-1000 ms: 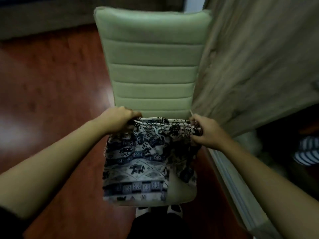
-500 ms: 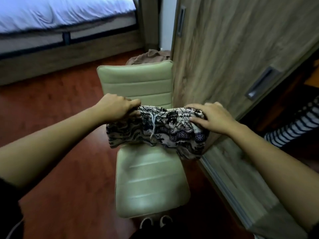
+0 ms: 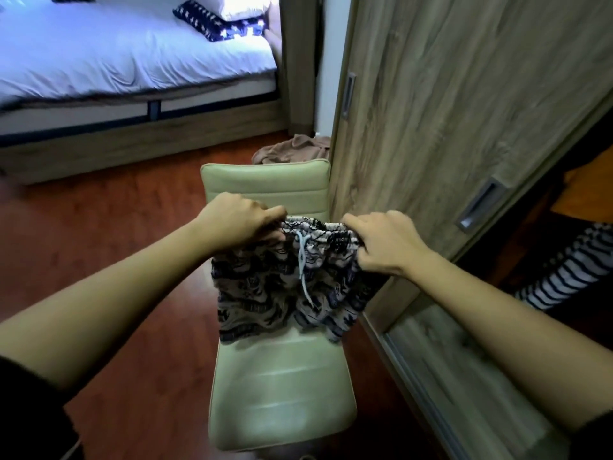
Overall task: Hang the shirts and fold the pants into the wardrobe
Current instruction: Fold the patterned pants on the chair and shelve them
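Bunched pants [image 3: 265, 293] hide the fingertips of left hand [image 3: 238, 224] and right hand [image 3: 388, 247].

Fingertips of the left hand [image 3: 238, 224] and right hand [image 3: 384, 244] pretty much vanish into the pants [image 3: 282, 293] waistband. The striped garment [image 3: 564, 270] gets chopped by the right edge.

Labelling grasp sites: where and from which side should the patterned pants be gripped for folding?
Grip the patterned pants by the waistband's two ends, from above: the left hand and right hand hold it so, and the cloth hangs down over the chair.
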{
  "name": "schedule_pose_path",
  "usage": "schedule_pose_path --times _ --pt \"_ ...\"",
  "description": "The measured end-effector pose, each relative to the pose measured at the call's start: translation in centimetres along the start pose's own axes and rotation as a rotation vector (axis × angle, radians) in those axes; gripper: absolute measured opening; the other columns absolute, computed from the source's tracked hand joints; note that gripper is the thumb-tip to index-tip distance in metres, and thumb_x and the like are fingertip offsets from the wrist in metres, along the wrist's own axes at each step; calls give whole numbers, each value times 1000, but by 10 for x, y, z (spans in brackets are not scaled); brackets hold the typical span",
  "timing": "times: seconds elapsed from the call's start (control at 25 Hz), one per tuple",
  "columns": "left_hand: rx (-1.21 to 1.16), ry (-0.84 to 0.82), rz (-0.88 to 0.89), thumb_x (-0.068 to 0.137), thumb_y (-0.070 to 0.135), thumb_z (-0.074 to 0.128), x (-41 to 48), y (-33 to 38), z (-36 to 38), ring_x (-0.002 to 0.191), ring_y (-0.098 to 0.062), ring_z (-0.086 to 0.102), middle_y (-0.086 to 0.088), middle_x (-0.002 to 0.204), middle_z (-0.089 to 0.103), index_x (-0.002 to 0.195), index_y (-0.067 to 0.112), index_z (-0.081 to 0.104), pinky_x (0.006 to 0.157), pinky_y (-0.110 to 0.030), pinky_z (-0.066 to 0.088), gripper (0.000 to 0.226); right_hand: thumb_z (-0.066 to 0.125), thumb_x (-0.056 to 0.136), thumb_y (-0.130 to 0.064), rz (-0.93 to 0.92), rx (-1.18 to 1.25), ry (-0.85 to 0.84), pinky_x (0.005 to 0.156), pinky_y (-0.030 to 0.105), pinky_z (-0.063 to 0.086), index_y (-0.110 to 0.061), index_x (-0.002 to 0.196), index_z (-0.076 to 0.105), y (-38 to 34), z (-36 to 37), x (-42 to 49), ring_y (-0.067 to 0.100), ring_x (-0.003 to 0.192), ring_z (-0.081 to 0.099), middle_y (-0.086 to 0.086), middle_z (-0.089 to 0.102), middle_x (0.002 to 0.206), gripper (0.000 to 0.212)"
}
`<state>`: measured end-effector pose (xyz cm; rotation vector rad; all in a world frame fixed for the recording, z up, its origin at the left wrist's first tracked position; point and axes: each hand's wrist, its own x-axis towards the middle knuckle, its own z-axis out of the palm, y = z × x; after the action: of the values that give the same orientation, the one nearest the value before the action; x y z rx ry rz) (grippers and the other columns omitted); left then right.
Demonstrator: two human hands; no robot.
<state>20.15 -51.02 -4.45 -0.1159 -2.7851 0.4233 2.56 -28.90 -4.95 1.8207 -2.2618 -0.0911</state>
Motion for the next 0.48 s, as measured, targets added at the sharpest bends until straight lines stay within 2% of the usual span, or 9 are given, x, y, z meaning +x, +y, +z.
schedule_pose_path --times 0.12,0.2,0.24,0.32,0.4,0.48 --pt "-67 76 -12 86 57 33 -10 -7 -4 43 -23 58 -1 59 60 83 17 54 37 -19 29 45 32 78 -68 -41 -21 149 47 23 36 -29 109 60 -6 -10 5 19 68 69 -3 71 75 57" --pt "-155 91 6 89 58 30 -18 -8 -3 48 -23 59 -1 67 59 83 17 51 37 -22 34 47 33 84 -62 -97 -28 223 44 19 31 -25 93 65 -6 -16 14 20 54 66 -3 68 65 50" --pt "-177 87 3 92 58 25 -20 -9 -2 48 -23 58 -1 68 59 83 17 50 37 -22 34 50 35 87 -54 -160 -29 230 43 22 34 -20 85 63 -7 -17 20 23 56 64 0 66 69 44" --pt "-118 82 -3 94 58 15 -21 -11 -2 39 -23 55 0 58 58 84 17 46 36 -19 27 52 38 92 -41 -244 28 216 47 31 45 -9 83 59 -11 -16 28 29 65 62 11 62 91 39" --pt "-87 46 2 93 58 13 -16 -11 2 36 -23 55 -1 51 59 95 19 40 37 -18 27 48 35 97 -34 -165 124 118 49 37 47 -3 102 55 -18 -14 29 32 73 62 14 53 113 38" --pt "-95 4 32 91 58 14 -9 -16 6 38 -24 56 -4 52 60 100 20 35 37 -22 34 44 25 98 -37 -130 137 113 48 34 43 -10 125 48 -21 -10 29 28 78 63 8 53 115 44"
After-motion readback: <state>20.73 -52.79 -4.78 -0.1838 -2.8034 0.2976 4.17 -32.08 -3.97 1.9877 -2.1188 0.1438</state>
